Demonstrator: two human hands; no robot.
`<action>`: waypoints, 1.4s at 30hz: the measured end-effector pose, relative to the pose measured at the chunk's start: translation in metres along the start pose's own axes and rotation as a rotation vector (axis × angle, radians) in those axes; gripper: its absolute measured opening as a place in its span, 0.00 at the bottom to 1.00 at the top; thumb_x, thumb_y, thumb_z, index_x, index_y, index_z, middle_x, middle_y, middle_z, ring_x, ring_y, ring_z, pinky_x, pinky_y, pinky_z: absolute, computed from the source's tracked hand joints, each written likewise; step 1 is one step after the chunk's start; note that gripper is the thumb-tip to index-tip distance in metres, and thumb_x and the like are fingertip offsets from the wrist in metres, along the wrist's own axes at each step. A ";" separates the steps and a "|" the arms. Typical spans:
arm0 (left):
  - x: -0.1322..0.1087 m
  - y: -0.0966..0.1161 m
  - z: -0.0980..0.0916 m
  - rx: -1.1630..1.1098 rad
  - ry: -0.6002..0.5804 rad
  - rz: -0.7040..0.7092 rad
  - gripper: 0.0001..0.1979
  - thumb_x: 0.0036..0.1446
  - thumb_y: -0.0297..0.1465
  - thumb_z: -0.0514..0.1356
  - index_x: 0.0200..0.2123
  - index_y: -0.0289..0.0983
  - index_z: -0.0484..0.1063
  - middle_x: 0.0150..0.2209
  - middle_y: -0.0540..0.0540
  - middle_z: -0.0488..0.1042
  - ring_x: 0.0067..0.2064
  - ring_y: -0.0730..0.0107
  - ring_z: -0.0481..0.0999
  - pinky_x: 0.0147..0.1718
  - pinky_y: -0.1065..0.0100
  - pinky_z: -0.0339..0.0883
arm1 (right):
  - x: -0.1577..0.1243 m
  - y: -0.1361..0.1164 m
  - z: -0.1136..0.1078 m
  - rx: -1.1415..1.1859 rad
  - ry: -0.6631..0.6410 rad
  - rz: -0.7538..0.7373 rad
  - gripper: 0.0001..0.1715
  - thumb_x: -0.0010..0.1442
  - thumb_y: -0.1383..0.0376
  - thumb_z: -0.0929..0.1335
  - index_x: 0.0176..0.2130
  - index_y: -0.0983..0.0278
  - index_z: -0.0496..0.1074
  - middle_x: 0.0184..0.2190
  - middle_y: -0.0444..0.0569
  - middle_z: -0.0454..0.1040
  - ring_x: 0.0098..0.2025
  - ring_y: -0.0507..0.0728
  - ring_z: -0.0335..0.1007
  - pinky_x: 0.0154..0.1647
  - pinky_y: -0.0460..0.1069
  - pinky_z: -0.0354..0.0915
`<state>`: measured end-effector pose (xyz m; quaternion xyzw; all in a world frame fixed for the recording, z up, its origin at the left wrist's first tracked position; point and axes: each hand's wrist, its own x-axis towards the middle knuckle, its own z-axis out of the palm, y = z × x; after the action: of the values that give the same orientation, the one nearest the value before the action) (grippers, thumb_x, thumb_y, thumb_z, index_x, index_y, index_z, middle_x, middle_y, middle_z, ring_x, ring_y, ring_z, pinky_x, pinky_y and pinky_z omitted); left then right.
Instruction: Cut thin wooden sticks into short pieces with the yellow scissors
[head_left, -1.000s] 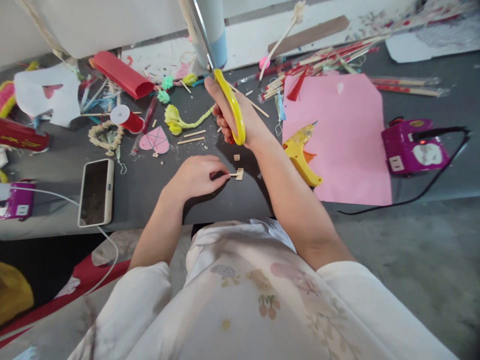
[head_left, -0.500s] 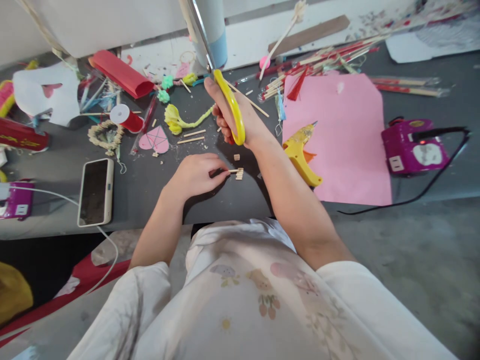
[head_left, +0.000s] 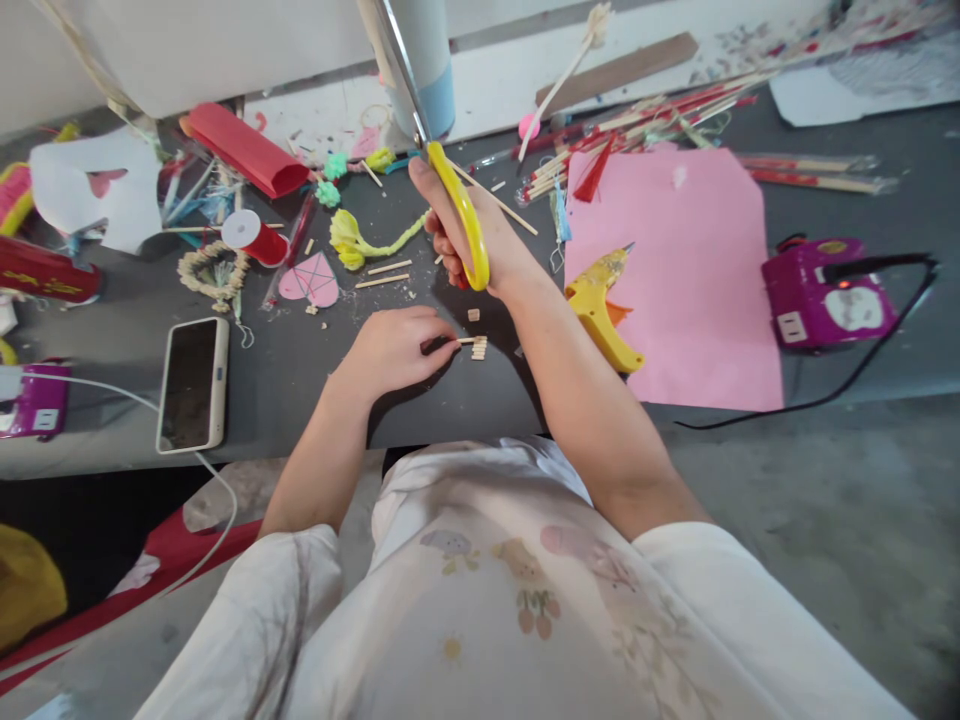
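Near the middle of the frame, the left hand [head_left: 409, 350] pinches a thin stick [head_left: 466, 341] between thumb and finger, by a row of short pieces [head_left: 479, 352], seemingly to line it up. The right hand [head_left: 476, 225] is curled around yellow-handled scissors [head_left: 475, 240], blades toward the top of the frame, probably clear of the work. The red box [head_left: 45, 268] at far left carries yellowish writing (too small for me to read).

White top [head_left: 375, 620], loose short sleeves [head_left: 750, 610], faded pastel print [head_left: 519, 568], small yellow sun [head_left: 451, 648], leafy sprig [head_left: 664, 640]
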<state>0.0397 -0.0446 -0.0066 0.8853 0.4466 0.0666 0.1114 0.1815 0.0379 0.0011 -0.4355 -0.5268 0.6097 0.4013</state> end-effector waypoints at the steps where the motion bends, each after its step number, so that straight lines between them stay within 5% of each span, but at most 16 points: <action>1: 0.000 0.000 0.000 0.001 0.000 0.002 0.13 0.58 0.37 0.53 0.33 0.39 0.75 0.31 0.47 0.75 0.32 0.71 0.73 0.27 0.71 0.57 | 0.000 0.000 0.000 -0.003 0.001 -0.004 0.37 0.48 0.33 0.58 0.23 0.64 0.58 0.13 0.38 0.55 0.12 0.46 0.54 0.09 0.45 0.58; 13: -0.001 -0.002 -0.003 -0.045 0.101 -0.041 0.13 0.58 0.39 0.53 0.34 0.39 0.75 0.28 0.49 0.74 0.29 0.74 0.72 0.27 0.72 0.57 | -0.005 -0.008 0.003 -0.114 0.017 0.061 0.37 0.48 0.32 0.57 0.22 0.63 0.56 0.14 0.39 0.54 0.13 0.46 0.53 0.10 0.44 0.58; 33: 0.003 0.007 0.010 0.200 -0.007 0.002 0.18 0.63 0.39 0.45 0.41 0.41 0.73 0.35 0.47 0.75 0.33 0.70 0.74 0.23 0.68 0.54 | -0.014 -0.019 0.007 -0.123 0.055 0.100 0.38 0.45 0.31 0.59 0.22 0.63 0.56 0.14 0.39 0.53 0.12 0.46 0.52 0.08 0.43 0.54; 42: 0.003 0.009 0.009 0.240 -0.012 -0.006 0.18 0.62 0.39 0.46 0.40 0.42 0.73 0.34 0.47 0.75 0.31 0.69 0.73 0.22 0.68 0.50 | -0.012 -0.017 0.007 -0.123 0.054 0.135 0.34 0.51 0.36 0.60 0.21 0.63 0.57 0.13 0.39 0.53 0.12 0.46 0.51 0.09 0.42 0.55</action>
<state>0.0505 -0.0481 -0.0128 0.8912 0.4534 0.0070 0.0077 0.1790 0.0269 0.0198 -0.5101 -0.5216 0.5900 0.3460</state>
